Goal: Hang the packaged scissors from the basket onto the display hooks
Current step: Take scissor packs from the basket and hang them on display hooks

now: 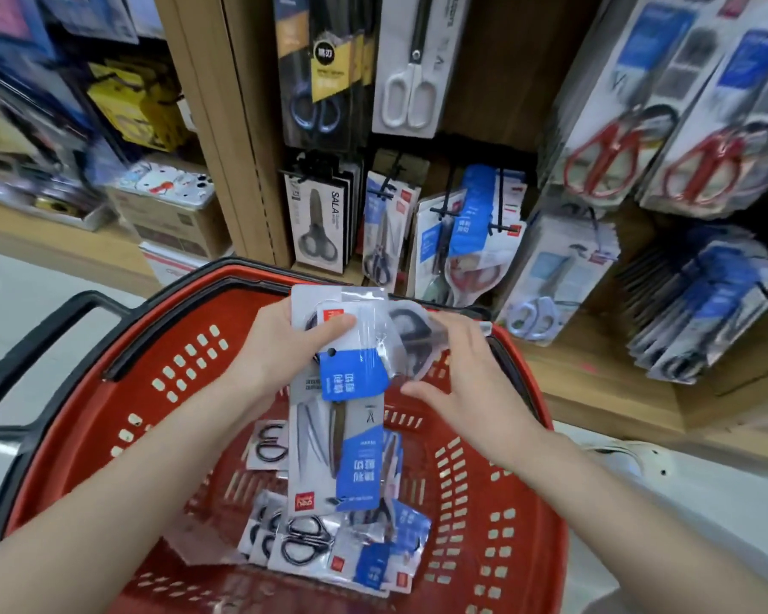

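Packaged scissors [335, 392] sit in your left hand [284, 347], raised above the far half of the red basket [506, 502]. Your thumb is clamped across the front of the top card and your fingers wrap behind it, so you grip a small stack. A long white-and-blue card hangs from the stack toward the basket's floor. A clear blister pack [411, 343] with dark handles sticks out toward the basket's far right rim.

Your right hand [466, 383] hovers just inside that right rim. Its fingers are spread and only lightly bent, the fingertips lying on the blister pack's edge. The thumb points out below, free of the pack, so this hand touches rather than grips.

Down on the basket's floor, loose packs [329, 547] lie in an overlapping heap, most with black handles and blue labels. The basket's black carry handle [63, 330] is folded out to its left.

Beyond the basket's far rim, black display hooks [446, 210] on the wooden shelving carry rows of hanging packs. Red-handled scissors [604, 157] hang higher up, to the basket's far right.
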Demonstrator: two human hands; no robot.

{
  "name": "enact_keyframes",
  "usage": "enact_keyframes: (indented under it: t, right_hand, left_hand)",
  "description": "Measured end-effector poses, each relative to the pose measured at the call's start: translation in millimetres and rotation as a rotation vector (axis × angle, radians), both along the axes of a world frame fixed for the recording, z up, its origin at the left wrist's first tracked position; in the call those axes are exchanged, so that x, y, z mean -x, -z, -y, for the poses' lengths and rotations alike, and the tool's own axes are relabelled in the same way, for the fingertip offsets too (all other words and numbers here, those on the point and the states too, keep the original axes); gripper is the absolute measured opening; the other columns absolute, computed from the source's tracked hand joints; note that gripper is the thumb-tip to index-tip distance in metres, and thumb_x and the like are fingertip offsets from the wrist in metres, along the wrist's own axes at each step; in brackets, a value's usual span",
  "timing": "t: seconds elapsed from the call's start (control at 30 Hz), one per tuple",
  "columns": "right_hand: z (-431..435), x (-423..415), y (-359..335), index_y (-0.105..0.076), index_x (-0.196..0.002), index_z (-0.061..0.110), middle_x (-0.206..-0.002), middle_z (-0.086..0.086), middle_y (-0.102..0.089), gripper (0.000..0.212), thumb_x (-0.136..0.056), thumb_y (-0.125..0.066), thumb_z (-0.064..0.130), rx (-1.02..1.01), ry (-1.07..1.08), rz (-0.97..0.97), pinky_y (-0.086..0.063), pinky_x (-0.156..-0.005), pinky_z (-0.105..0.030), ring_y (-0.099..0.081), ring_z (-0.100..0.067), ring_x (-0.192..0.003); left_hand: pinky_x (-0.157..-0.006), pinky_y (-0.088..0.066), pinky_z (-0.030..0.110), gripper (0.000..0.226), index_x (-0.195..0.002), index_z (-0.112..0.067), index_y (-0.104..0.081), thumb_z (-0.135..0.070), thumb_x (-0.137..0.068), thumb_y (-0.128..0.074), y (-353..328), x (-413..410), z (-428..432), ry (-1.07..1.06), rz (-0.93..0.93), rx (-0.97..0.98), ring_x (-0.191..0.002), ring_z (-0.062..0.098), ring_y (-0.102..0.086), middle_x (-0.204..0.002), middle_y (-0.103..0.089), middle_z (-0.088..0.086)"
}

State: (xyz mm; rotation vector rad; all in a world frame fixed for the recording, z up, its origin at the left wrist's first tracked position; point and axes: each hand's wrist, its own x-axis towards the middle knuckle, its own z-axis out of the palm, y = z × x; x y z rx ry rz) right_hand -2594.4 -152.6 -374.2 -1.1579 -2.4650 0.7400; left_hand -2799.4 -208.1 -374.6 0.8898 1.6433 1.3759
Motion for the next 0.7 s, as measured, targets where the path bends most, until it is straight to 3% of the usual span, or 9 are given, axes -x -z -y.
enact_keyframes:
  t: [0.07,0.13,0.2,0.27,0.37,0.5,0.6,0.7]
  right_hand:
    - [2.9,13.8,-10.0,-0.032,-0.142,0.013,-0.139,0.001,-0.035,0.082,-0.077,-0.072,0.043,-0.136,-0.034,-0.005,-0.018,-0.113,-0.022,-0.026,-0.009,-0.132]
    - [-2.5,26.3,-20.9,-0.037,-0.137,0.013,-0.129,0.001,-0.041,0.081,-0.072,-0.075,0.046,-0.142,-0.01,-0.039,-0.026,-0.103,-0.017,-0.033,-0.009,-0.122]
    - [-13.6,34.9,-31.0,-0.046,-0.119,0.018,-0.107,0.009,-0.044,0.062,-0.071,-0.076,0.045,-0.108,0.006,-0.087,-0.03,-0.084,-0.016,-0.038,-0.004,-0.1]
    - [-21.0,42.7,-41.4,-0.044,-0.092,0.022,-0.084,0.015,-0.042,0.038,-0.076,-0.074,0.04,-0.118,-0.047,-0.131,-0.03,-0.068,-0.022,-0.041,-0.004,-0.079]
    - [-22.0,55.3,-53.8,-0.037,-0.082,0.02,-0.067,0.012,-0.042,0.032,-0.086,-0.066,0.034,-0.168,-0.148,-0.187,-0.034,-0.058,-0.029,-0.041,-0.009,-0.062]
    - [-35.7,62.0,-74.1,-0.046,-0.096,0.016,-0.081,0.002,-0.063,0.019,-0.09,-0.062,0.024,-0.238,-0.128,-0.263,-0.044,-0.067,-0.032,-0.058,-0.018,-0.075]
    - [-62.1,52.3,-95.0,-0.049,-0.099,0.013,-0.091,0.006,-0.062,0.013,-0.092,-0.059,0.015,-0.294,-0.066,-0.34,-0.043,-0.07,-0.016,-0.056,-0.005,-0.083]
    - [-92.6,40.8,-108.7,-0.048,-0.103,0.007,-0.093,0.01,-0.058,0.014,-0.092,-0.057,0.01,-0.312,0.042,-0.4,-0.047,-0.071,-0.014,-0.056,0.003,-0.082]
  left_hand:
    - [-0.062,-0.053,0.018,0.012,-0.089,-0.024,-0.067,-0.017,-0.081,-0.072,-14.8,-4.4,-4.8,0.064,-0.058,-0.056,-0.076,0.003,-0.07,-0.081,-0.074,-0.013]
    - [-0.059,-0.051,0.014,0.016,-0.086,-0.028,-0.067,-0.014,-0.079,-0.072,-28.8,-4.8,-7.5,0.097,-0.105,-0.107,-0.074,-0.001,-0.068,-0.077,-0.073,-0.018]
    - [-0.059,-0.05,0.012,0.019,-0.084,-0.028,-0.065,-0.013,-0.077,-0.074,-40.2,-0.3,-8.6,0.082,-0.172,-0.157,-0.071,-0.005,-0.066,-0.073,-0.071,-0.021]
    - [-0.063,-0.051,0.011,0.018,-0.082,-0.03,-0.065,-0.016,-0.076,-0.075,-49.6,5.9,-10.2,0.023,-0.253,-0.215,-0.072,-0.007,-0.065,-0.074,-0.07,-0.021]
    - [-0.064,-0.049,0.01,0.016,-0.079,-0.033,-0.063,-0.018,-0.083,-0.069,-60.5,10.6,-15.0,-0.068,-0.252,-0.318,-0.072,-0.01,-0.063,-0.078,-0.067,-0.021]
    - [-0.063,-0.048,0.011,0.014,-0.088,-0.033,-0.06,-0.019,-0.09,-0.058,-66.0,18.8,-24.1,-0.145,-0.149,-0.381,-0.075,-0.008,-0.063,-0.084,-0.066,-0.019]
    - [-0.074,-0.05,0.018,0.015,-0.093,-0.036,-0.061,-0.021,-0.092,-0.058,-61.2,30.3,-28.7,-0.222,-0.133,-0.393,-0.087,0.001,-0.064,-0.095,-0.067,-0.013]
    - [-0.076,-0.051,0.018,0.012,-0.091,-0.034,-0.061,-0.022,-0.091,-0.06,-53.7,35.9,-32.1,-0.236,-0.148,-0.366,-0.086,0.002,-0.064,-0.094,-0.067,-0.01]
